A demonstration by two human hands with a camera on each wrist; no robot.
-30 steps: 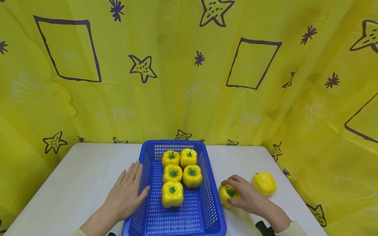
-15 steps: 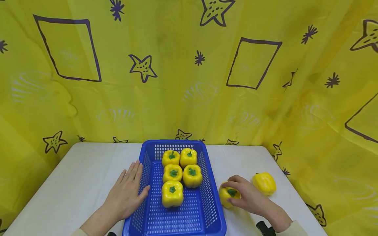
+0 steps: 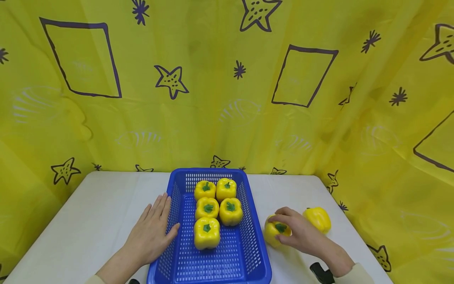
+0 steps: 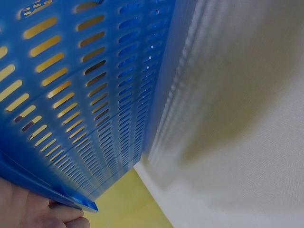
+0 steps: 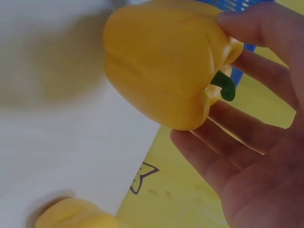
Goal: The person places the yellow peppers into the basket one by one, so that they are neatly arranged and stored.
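Observation:
My right hand (image 3: pixel 303 236) pinches a yellow bell pepper (image 3: pixel 270 232) with a green stem, just right of the blue basket (image 3: pixel 263 252). In the right wrist view, thumb and fingertips hold this pepper (image 5: pixel 156 61) around its stem end, and its shadow falls on the tabletop. My left hand (image 3: pixel 147 232) rests on the basket's left rim with fingers straight, thumb over the inner side. The left wrist view shows the basket's slotted wall (image 4: pixel 95 95) with part of the left hand (image 4: pixel 38 209) at the rim. Several upright yellow bell peppers (image 3: pixel 207 233) stand inside the basket.
Behind the right hand, another yellow bell pepper (image 3: pixel 318 219) lies on its side on the white table (image 3: pixel 117 205). A yellow patterned curtain (image 3: pixel 213 130) hangs along the table's back and right side. A black strap piece (image 3: pixel 320 272) shows by the right wrist.
The right hand and the bell pepper it holds have shifted slightly up and to the right, away from the basket wall. The left hand and the basket have stayed in place.

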